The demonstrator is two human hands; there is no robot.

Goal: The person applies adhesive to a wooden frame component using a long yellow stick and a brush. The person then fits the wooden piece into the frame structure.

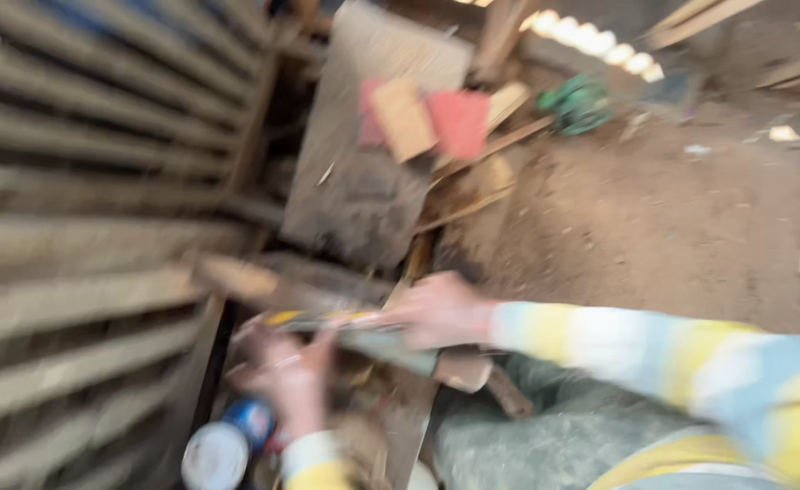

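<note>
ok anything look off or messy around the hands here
The ground is cluttered: loose wood offcuts lie scattered on the bare dirt, and a can lies on its side below the left hand. The right hand is by a long tool, too blurred to identify.

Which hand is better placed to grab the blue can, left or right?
Left, probably. The left hand sits just above the blue can at the lower left. The right hand is farther off, resting on a long tool. Blur hides either grip.
</note>
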